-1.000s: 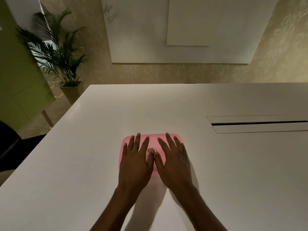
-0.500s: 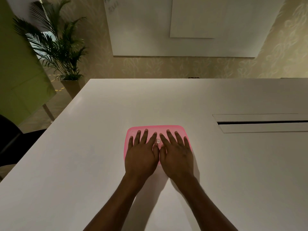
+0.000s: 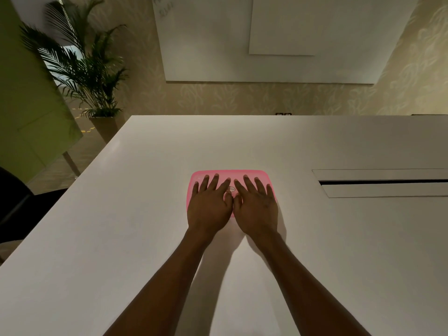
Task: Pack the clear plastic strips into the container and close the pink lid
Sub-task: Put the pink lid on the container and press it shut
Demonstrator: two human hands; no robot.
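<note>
— Could you see the container under the pink lid (image 3: 230, 175)?
— No. The left hand (image 3: 209, 209) and right hand (image 3: 257, 210) covered most of it; the strips, perhaps inside, stayed hidden.

Both flat hands (image 3: 232, 207) on pink lid (image 3: 230, 174)

Office meeting room, long white table (image 3: 150, 214) (cable slot (image 3: 383, 182) inset), wall whiteboard (image 3: 206, 44), potted palm (image 3: 82, 69)

Both forearms are stretched forward, converging. The left hand (image 3: 209, 206) and right hand (image 3: 257, 207) are laid flat, palms down, side by side, fingers spread, thumbs touching; nothing is gripped.
</note>
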